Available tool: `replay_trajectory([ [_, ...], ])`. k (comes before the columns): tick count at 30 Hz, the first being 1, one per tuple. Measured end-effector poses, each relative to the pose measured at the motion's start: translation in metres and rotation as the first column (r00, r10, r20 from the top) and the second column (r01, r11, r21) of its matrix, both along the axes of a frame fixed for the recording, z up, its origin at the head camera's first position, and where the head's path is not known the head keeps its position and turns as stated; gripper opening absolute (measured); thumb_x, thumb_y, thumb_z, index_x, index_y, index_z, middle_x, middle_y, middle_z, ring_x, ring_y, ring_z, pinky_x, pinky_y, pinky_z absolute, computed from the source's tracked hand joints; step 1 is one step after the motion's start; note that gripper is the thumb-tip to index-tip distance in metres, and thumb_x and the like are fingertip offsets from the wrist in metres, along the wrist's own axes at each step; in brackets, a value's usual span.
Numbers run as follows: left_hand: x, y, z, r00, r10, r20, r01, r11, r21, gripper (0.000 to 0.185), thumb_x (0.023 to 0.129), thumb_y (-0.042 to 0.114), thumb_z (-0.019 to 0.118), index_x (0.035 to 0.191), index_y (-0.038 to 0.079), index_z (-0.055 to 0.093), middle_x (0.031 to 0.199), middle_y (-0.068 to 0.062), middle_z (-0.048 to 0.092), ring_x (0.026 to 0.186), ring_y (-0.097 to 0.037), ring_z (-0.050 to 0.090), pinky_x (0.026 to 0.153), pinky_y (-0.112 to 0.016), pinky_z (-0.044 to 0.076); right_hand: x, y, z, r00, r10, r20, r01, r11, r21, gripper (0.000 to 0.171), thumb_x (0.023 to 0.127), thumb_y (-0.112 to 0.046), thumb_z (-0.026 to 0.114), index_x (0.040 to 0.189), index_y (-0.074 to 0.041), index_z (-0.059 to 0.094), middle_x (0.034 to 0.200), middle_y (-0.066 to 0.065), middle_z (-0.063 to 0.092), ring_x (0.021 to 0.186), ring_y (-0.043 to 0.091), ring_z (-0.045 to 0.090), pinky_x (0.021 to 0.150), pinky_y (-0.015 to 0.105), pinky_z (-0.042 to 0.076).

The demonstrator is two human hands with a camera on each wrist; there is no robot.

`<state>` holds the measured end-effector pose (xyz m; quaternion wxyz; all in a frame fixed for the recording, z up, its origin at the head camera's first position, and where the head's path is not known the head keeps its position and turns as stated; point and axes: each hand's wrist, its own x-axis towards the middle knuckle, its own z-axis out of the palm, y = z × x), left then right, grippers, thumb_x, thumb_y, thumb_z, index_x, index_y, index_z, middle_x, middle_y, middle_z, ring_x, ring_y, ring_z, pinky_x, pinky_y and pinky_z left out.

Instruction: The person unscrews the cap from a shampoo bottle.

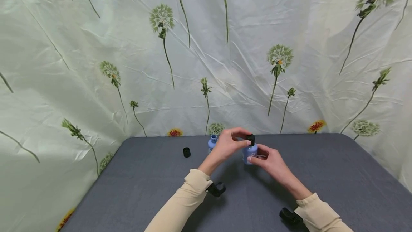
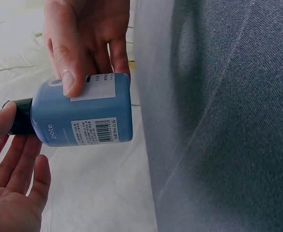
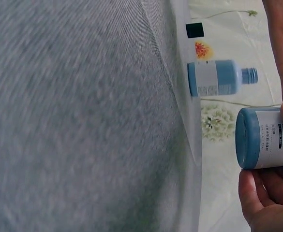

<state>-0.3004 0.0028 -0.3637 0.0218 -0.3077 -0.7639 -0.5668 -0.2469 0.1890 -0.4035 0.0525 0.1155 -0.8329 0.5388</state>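
- Right hand (image 1: 270, 160) grips the body of a blue bottle (image 1: 249, 152), thumb and fingers wrapped round it; the bottle is held just above the desk (image 1: 154, 185), mid-rear area.
- Left wrist view: right thumb lies across the bottle's white label (image 2: 95, 89), fingers behind the body; barcode label faces the camera.
- Left hand (image 1: 226, 144) comes in from above, fingertips pinching the black cap (image 1: 250, 139) on the bottle's neck. Left wrist view shows the thumb tip on the cap (image 2: 20, 117), palm open below.
- Cannot tell whether the cap is seated tight or loose on the neck.
- Hands are close together, both on the same bottle, one on the body, one on the cap.
- Second blue bottle (image 1: 212, 143) stands on the desk just left of the left hand, near the back edge, neck uncapped. Right wrist view shows it clearly (image 3: 218, 77), bare threaded neck.
- Loose black cap (image 1: 186, 152) sits on the desk left of the second bottle, apart from it.
- Desk has a grey fabric cover; dandelion-print sheet (image 1: 128, 63) hangs behind and to the sides.
- Cream sleeves (image 1: 183, 203) on both arms, black wrist camera mounts (image 1: 216, 189) below each.
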Motion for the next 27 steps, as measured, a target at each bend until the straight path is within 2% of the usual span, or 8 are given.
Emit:
replay_trajectory([
  [10, 0.008, -0.017, -0.001, 1.000, -0.005, 0.024, 0.005, 1.000, 0.002, 0.022, 0.088, 0.015, 0.076, 0.109, 0.019, 0.074, 0.104, 0.007, 0.069, 0.094, -0.012, 0.065, 0.075, -0.031, 0.054, 0.006, -0.012, 0.002, 1.000, 0.014, 0.027, -0.013, 1.000, -0.015, 0.057, 0.087, -0.023, 0.077, 0.133, 0.003, 0.056, 0.117, 0.018, 0.065, 0.100, 0.028, 0.066, 0.081, 0.038, 0.055],
  [21, 0.017, -0.032, -0.005, 0.997, 0.029, 0.069, -0.029, 1.000, 0.001, 0.022, 0.088, 0.019, 0.077, 0.109, 0.019, 0.074, 0.104, 0.003, 0.069, 0.083, -0.019, 0.066, 0.070, -0.033, 0.052, 0.011, -0.028, -0.001, 0.999, 0.011, 0.048, -0.010, 1.000, -0.020, 0.056, 0.086, -0.022, 0.078, 0.132, 0.002, 0.057, 0.117, 0.016, 0.066, 0.100, 0.027, 0.067, 0.083, 0.041, 0.055],
  [27, 0.019, -0.036, -0.001, 0.998, 0.029, 0.050, -0.028, 1.000, -0.010, 0.021, 0.089, 0.020, 0.076, 0.109, 0.020, 0.074, 0.105, 0.003, 0.068, 0.086, -0.019, 0.066, 0.071, -0.034, 0.052, 0.014, -0.034, 0.001, 0.999, 0.001, 0.052, 0.001, 0.999, -0.040, 0.055, 0.086, -0.021, 0.079, 0.132, 0.000, 0.058, 0.117, 0.016, 0.066, 0.099, 0.026, 0.067, 0.081, 0.039, 0.055],
])
